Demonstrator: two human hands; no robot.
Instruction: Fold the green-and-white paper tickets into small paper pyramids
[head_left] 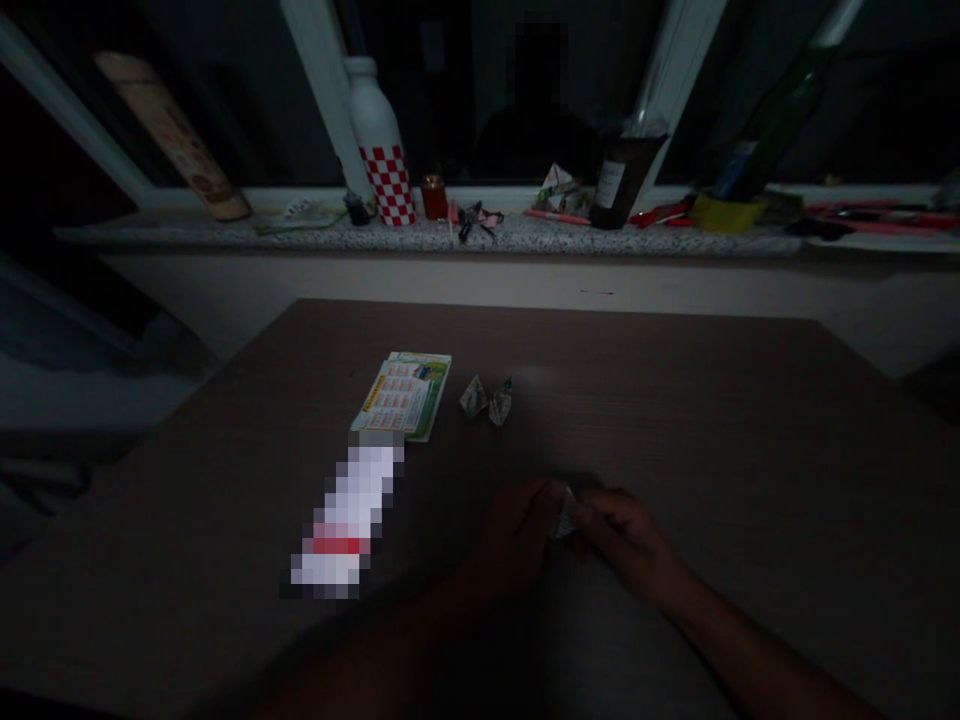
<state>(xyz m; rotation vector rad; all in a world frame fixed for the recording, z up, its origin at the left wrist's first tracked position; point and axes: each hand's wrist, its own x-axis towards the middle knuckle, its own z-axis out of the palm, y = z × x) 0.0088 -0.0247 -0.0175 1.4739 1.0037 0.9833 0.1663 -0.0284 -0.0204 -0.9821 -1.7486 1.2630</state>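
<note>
Between my two hands, just above the table's near middle, is a small folded piece of printed paper [564, 515]. My left hand [521, 530] pinches its left side, and my right hand [626, 535] grips its right side with thumb and fingers. Only a pale pointed part of the paper shows; my fingers cover the rest. Farther away stand two small folded paper pieces [474, 398], side by side and printed. Left of them lies a stack of printed calendar sheets [401, 398], green and white. The light is dim.
A blurred white strip with a red band [345, 510] lies on the brown table [712, 420]. Along the granite sill [300, 232] stand a checkered white bottle [384, 150], a tan cylinder [180, 140], a dark pouch [622, 180] and a green bottle [787, 110].
</note>
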